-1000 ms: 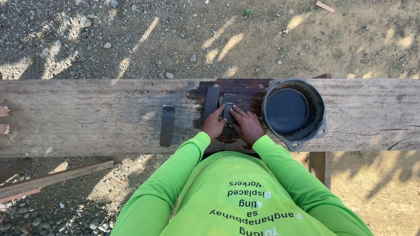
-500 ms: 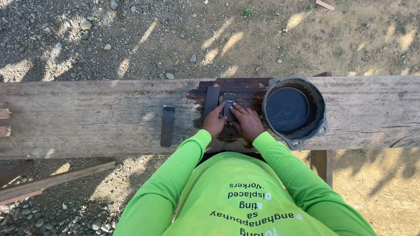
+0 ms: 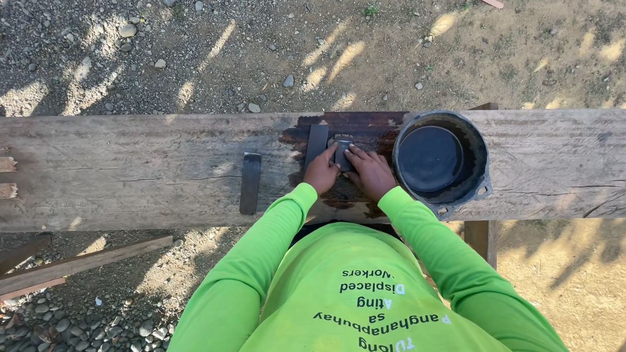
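Note:
My left hand (image 3: 320,173) and my right hand (image 3: 370,172) press together on a small dark flat metal piece (image 3: 341,153). The piece lies on a grey stone block on a wet, dark-stained patch of the thick wooden plank (image 3: 116,174). Just left of my left hand, a dark flat bar (image 3: 316,145) lies on the wet patch. A black pot (image 3: 439,160) holding dark liquid stands on the plank just right of my right hand. My arms wear bright green sleeves.
A second dark flat bar (image 3: 250,184) lies on the dry plank further left. Wooden slats (image 3: 70,265) lie on the ground at lower left, among gravel. A wooden post (image 3: 479,240) shows under the plank at right. Sandy ground lies beyond.
Both hands have slid the small metal piece a little away from me along the stone. The view shifted slightly.

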